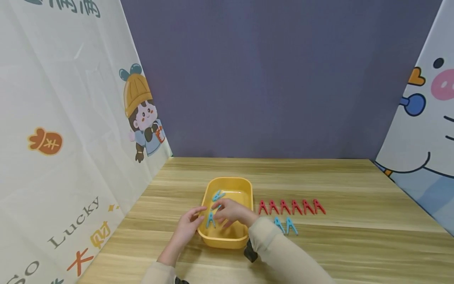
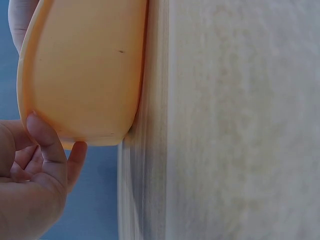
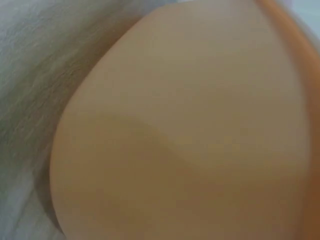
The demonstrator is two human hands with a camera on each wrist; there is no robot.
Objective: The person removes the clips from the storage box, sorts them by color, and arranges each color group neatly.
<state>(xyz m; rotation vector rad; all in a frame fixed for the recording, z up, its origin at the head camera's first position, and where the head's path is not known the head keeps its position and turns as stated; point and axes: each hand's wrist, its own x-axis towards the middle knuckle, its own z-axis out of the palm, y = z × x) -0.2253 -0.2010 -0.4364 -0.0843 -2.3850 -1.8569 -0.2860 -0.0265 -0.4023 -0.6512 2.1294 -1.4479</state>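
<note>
A yellow plastic basin (image 1: pixel 227 243) stands on the table. At its left side, my left hand (image 1: pixel 188 225) holds the rim; the left wrist view shows fingertips (image 2: pixel 42 132) against the outer wall. My right hand (image 1: pixel 230 212) reaches over the right side into the basin, its fingers spread and pointing down. Inside, one blue clothespin (image 1: pixel 211 219) lies left of those fingers and another blue clothespin (image 1: pixel 218 195) lies farther back. A sliver of blue shows beside the right fingertips, mostly covered by the hand. The right wrist view holds only the basin's outer wall (image 3: pixel 180 120).
Right of the basin, several red clothespins (image 1: pixel 284 207) lie in a row. Two blue clothespins (image 1: pixel 291 226) lie in front of them, one partly behind the right sleeve (image 1: pixel 283 252). A dark purple backdrop (image 1: pixel 269 79) rises behind the wooden table (image 1: pixel 354 236), with printed white sheets (image 1: pixel 71 98) at the sides.
</note>
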